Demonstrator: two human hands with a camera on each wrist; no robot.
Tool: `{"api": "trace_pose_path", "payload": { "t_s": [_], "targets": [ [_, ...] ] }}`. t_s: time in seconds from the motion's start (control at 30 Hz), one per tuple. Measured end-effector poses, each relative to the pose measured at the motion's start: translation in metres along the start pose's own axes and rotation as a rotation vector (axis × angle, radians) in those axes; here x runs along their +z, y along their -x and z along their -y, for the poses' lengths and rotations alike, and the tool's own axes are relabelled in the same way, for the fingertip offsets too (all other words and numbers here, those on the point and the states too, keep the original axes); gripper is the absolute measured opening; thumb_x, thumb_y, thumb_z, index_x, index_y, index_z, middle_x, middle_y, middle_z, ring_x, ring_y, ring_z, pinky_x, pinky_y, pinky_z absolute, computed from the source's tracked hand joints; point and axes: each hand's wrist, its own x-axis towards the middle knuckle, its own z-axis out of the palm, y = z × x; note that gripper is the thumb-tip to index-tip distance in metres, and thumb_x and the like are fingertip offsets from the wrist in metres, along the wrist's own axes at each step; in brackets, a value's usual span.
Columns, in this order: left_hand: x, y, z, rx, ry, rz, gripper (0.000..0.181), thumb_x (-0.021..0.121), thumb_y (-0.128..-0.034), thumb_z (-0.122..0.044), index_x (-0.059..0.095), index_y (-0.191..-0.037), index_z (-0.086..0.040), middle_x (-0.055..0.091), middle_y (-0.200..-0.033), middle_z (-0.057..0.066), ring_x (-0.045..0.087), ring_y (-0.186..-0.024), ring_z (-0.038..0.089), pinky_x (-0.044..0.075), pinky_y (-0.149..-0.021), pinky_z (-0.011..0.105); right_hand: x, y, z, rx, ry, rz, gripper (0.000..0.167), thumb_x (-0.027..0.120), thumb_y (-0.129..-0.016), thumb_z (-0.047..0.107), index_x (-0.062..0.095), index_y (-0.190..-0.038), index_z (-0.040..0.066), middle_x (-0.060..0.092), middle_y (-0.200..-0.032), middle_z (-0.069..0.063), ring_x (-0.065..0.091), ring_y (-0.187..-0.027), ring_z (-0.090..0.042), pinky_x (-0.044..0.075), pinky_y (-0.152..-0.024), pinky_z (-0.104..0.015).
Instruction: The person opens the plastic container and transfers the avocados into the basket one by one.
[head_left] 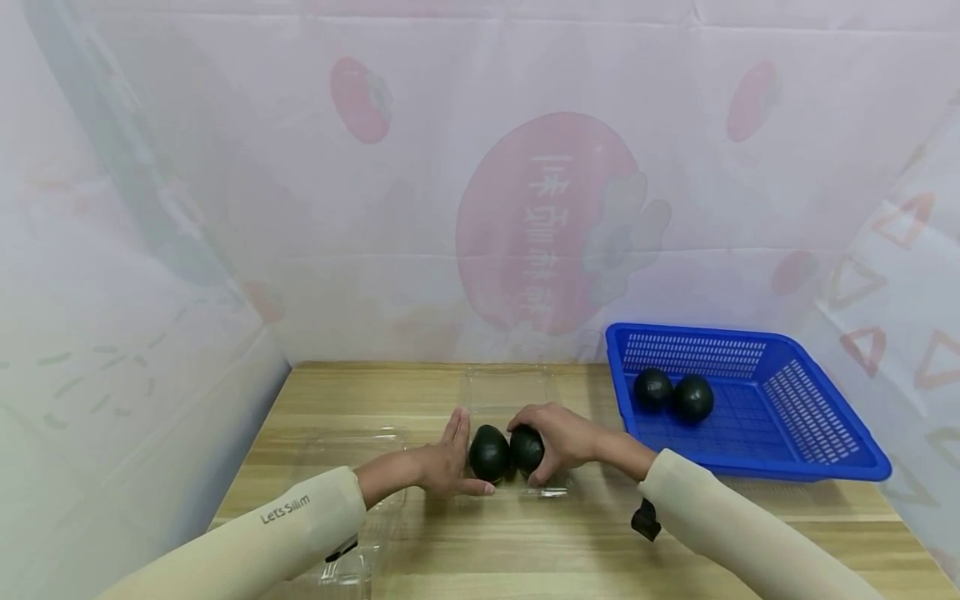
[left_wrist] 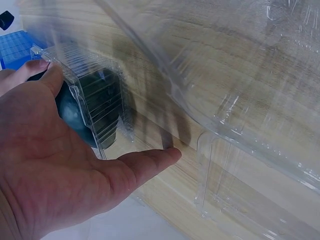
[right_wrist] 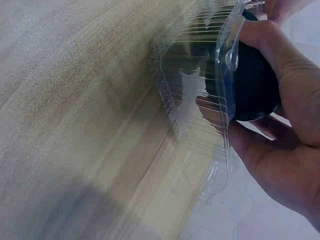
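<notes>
Two dark green avocados sit side by side in a clear plastic clamshell box, whose lid lies folded back behind them. My right hand curls its fingers and thumb round the right avocado, which is in the box's right part. Beside the left avocado, my left hand stands at the box's left edge with thumb and fingers spread straight. In the left wrist view the palm of the left hand faces the box and holds nothing.
A blue plastic basket at the right holds two more avocados. To the left, more clear plastic packaging lies on the wooden table, partly under the left forearm. A printed cloth walls off the back and sides.
</notes>
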Motion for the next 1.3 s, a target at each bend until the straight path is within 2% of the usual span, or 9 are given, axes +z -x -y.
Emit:
{"api": "trace_pose_path", "payload": {
  "t_s": [0.1,0.27,0.47,0.73,1.0,1.13,1.3],
  "targets": [
    [0.000,0.000,0.000,-0.008,-0.007,0.000,0.116,0.067,-0.1011,-0.055,-0.006,-0.165,0.008,-0.016,-0.172,0.030,0.058,-0.134,0.045,0.051,-0.108,0.047,0.000,0.002,-0.002,-0.009,-0.028,-0.029,0.076,0.099,-0.068,0.032,0.068,-0.131,0.002,0.072,-0.127,-0.010,0.069,-0.113,-0.026,0.057,-0.094,-0.036],
    [0.001,0.000,0.000,-0.013,0.007,-0.005,0.117,0.068,-0.1005,-0.055,-0.006,-0.166,0.007,-0.016,-0.173,0.030,0.059,-0.133,0.045,0.052,-0.107,0.048,0.000,0.005,-0.005,-0.007,-0.079,-0.070,0.075,0.099,-0.069,0.031,0.068,-0.131,0.001,0.071,-0.128,-0.011,0.069,-0.115,-0.027,0.057,-0.097,-0.038],
    [0.001,-0.001,0.001,-0.014,0.004,-0.004,0.117,0.069,-0.1005,-0.055,-0.006,-0.166,0.008,-0.016,-0.172,0.030,0.056,-0.136,0.045,0.051,-0.109,0.048,0.002,0.009,-0.007,0.051,-0.133,-0.094,0.077,0.099,-0.069,0.032,0.069,-0.133,0.003,0.071,-0.131,-0.010,0.068,-0.118,-0.028,0.055,-0.098,-0.040],
    [0.001,0.000,0.000,-0.016,-0.001,-0.005,0.118,0.069,-0.1001,-0.056,-0.005,-0.165,0.008,-0.015,-0.172,0.030,0.061,-0.130,0.044,0.053,-0.105,0.047,-0.001,0.010,-0.006,0.108,-0.199,-0.120,0.079,0.099,-0.071,0.036,0.067,-0.137,0.007,0.069,-0.137,-0.010,0.065,-0.125,-0.031,0.053,-0.103,-0.048],
    [0.002,-0.001,0.001,-0.008,0.006,-0.011,0.117,0.069,-0.1002,-0.055,-0.005,-0.165,0.009,-0.015,-0.172,0.031,0.060,-0.131,0.046,0.053,-0.106,0.048,-0.009,0.012,-0.003,0.146,-0.303,-0.153,0.077,0.097,-0.073,0.037,0.066,-0.139,0.013,0.068,-0.137,-0.012,0.065,-0.112,-0.028,0.056,-0.084,-0.030],
    [0.003,0.000,0.002,-0.005,0.020,-0.014,0.118,0.070,-0.1000,-0.054,-0.005,-0.165,0.009,-0.015,-0.172,0.031,0.058,-0.134,0.046,0.051,-0.108,0.048,-0.011,0.012,-0.003,0.139,-0.388,-0.171,0.075,0.097,-0.075,0.031,0.065,-0.140,0.012,0.065,-0.139,-0.014,0.068,-0.106,-0.023,0.058,-0.081,-0.029],
    [0.002,0.000,0.001,-0.011,0.024,-0.015,0.118,0.070,-0.0998,-0.055,-0.006,-0.166,0.008,-0.015,-0.172,0.030,0.064,-0.124,0.044,0.055,-0.103,0.047,-0.013,0.014,-0.003,0.104,-0.468,-0.195,0.071,0.095,-0.078,0.018,0.063,-0.141,0.008,0.064,-0.139,-0.017,0.067,-0.109,-0.024,0.060,-0.086,-0.033]
  ]
}}
